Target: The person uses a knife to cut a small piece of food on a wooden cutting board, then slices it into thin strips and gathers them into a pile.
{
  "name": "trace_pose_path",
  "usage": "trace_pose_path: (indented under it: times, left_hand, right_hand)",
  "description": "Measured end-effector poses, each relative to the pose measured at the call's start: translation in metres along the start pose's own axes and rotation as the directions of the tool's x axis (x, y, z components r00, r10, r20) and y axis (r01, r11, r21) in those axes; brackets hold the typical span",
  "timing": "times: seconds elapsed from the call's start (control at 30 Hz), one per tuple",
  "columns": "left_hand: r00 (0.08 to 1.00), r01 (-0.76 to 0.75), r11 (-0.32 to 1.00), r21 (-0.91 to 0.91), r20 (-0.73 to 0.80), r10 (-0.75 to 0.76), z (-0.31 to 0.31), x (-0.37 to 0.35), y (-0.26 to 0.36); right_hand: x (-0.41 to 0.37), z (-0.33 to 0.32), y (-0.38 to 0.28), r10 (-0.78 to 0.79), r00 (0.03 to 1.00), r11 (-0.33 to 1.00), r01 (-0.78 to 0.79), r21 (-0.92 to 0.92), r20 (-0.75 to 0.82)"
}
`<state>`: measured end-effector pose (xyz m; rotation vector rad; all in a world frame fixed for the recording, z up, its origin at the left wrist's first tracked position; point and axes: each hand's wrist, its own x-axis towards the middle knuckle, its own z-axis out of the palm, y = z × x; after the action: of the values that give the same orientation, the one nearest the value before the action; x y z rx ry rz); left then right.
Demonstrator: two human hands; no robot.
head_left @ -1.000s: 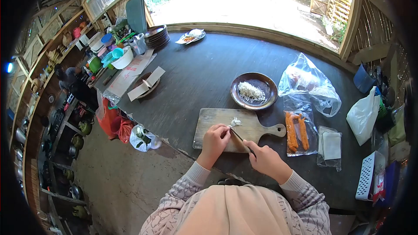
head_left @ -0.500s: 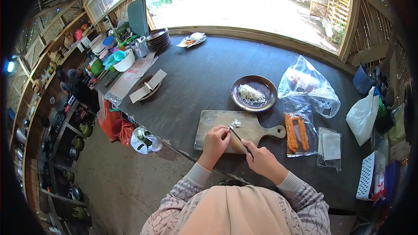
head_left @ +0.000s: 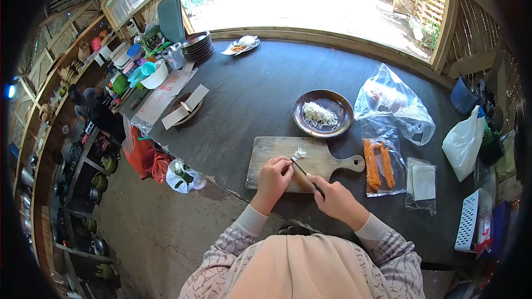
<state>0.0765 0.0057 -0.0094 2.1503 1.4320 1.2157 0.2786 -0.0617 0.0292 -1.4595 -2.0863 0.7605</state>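
A wooden cutting board (head_left: 265, 152) with a round-holed handle lies near the table's front edge. In my right hand (head_left: 338, 202) is a knife (head_left: 302, 173), its blade slanting up and left across the board. My left hand (head_left: 271, 180) is closed at the board's left part, fingertips bunched beside the knife's tip; whatever they pinch is hidden. Just beyond the fingertips is a small heap of white shreds (head_left: 300, 154). Behind the board, a dark brown plate (head_left: 344, 112) holds a bigger pile of similar white shreds (head_left: 318, 114).
Orange crumbed sticks (head_left: 379, 167) in a clear bag lie right of the board, with a clear plastic bag (head_left: 394, 105) behind and white wrappers (head_left: 421, 182) beside. Stacked plates (head_left: 198, 49) and a small served plate (head_left: 241, 45) stand at the back. Another person (head_left: 100, 111) is far left.
The view has shifted slightly. Both hands stay at the board in nearly the same pose, and the knife's tip remains beside my left fingertips.
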Motion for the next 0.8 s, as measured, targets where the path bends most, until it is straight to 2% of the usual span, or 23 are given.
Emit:
trace_pose_path:
  times: [0.1, 0.23, 0.4, 0.57, 0.67, 0.77, 0.8]
  left_hand:
    - [1.0, 0.01, 1.0, -0.007, 0.004, -0.01, 0.0, 0.0, -0.001]
    - [0.999, 0.033, 0.999, -0.007, 0.012, -0.033, 0.001, -0.001, 0.0]
    - [1.0, -0.011, 1.0, -0.001, 0.004, 0.011, 0.0, 0.002, 0.0]
    - [1.0, -0.007, 1.0, -0.015, 0.013, 0.007, -0.001, 0.0, 0.002]
    - [0.997, -0.071, 0.997, 0.028, 0.046, 0.07, -0.003, 0.001, 0.004]
    - [0.978, -0.205, 0.957, 0.207, 0.079, 0.192, -0.011, 0.002, 0.012]
    - [0.977, -0.206, 0.953, 0.223, 0.107, 0.187, -0.012, 0.002, 0.011]
  right_hand:
    - [0.005, -0.005, -0.004, 0.035, 0.998, 0.999, -0.035, -0.004, 0.051]
    - [0.003, -0.004, -0.007, 0.04, 0.998, 0.998, -0.038, -0.045, 0.042]
    - [-0.008, -0.014, -0.006, 0.071, 0.993, 0.997, -0.068, -0.032, 0.1]
    - [-0.003, -0.002, -0.002, 0.038, 0.999, 0.999, -0.038, -0.009, 0.032]
    - [0.0, -0.003, 0.002, 0.047, 0.999, 0.997, -0.048, 0.065, 0.012]
    - [0.001, -0.002, 0.008, 0.007, 1.0, 0.992, -0.005, 0.126, -0.02]
    - [0.001, -0.001, 0.009, -0.014, 0.999, 0.99, 0.018, 0.14, -0.032]
